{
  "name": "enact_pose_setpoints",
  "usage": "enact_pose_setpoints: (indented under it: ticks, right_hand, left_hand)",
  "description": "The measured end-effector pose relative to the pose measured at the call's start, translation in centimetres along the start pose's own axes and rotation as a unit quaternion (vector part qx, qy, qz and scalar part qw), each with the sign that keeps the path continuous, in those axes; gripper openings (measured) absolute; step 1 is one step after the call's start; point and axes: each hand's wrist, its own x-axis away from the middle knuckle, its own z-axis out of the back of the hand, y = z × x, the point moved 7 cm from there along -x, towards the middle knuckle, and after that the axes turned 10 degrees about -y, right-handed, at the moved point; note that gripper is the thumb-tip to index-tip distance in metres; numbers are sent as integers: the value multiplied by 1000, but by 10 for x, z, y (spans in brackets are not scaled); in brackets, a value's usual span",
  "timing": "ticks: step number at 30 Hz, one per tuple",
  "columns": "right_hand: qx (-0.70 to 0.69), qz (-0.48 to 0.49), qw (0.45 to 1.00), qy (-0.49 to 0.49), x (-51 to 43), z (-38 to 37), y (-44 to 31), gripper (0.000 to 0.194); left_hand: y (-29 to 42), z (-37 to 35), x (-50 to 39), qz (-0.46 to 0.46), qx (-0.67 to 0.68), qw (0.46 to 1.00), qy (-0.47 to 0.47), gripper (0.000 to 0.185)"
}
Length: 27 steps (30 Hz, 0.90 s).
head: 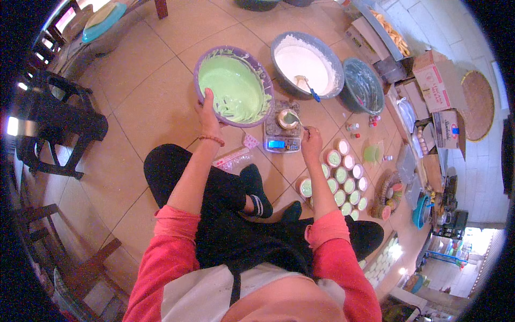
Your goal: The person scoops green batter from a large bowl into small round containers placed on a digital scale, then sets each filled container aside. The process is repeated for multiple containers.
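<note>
My left hand [209, 116] grips the near rim of a purple basin [266, 86], its thumb over the edge. Light green batter [231, 88] fills much of that basin, and smears coat its inner wall. In my right hand [311, 141] is the handle of a spoon [297, 122] whose bowl carries green batter. The spoon's bowl is over a small round cup [285, 120]. That cup stands on a digital kitchen scale [281, 144] with a lit blue display. Whether the spoon touches the cup, I cannot tell.
A grey basin of white batter [307, 60] holds a blue-handled spatula [314, 93]. Beside it is a smeared dark basin [362, 86]. Several filled cups [341, 175] stand right of my forearm. Small bottles [353, 126], a plastic packet [235, 159] and a black stool [64, 124] are around me.
</note>
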Motion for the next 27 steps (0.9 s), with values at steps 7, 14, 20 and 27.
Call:
enact_pose_setpoints:
  ticks: [7, 14, 20, 27]
  right_hand:
    - [17, -8, 1000, 24, -3, -4, 0, 22]
    - [42, -54, 998, 4, 1, -22, 12, 21]
    - [-48, -8, 996, 76, 3, -14, 24, 24]
    - [-626, -201, 749, -81, 8, 5, 22, 21]
  left_hand:
    - [-4, 1, -3, -7, 5, 1000, -6, 60]
    - [-3, -1, -2, -5, 31, 998, -56, 74]
    - [-2, 0, -4, -37, 42, 996, -63, 73]
    - [0, -2, -7, -63, 17, 994, -87, 68]
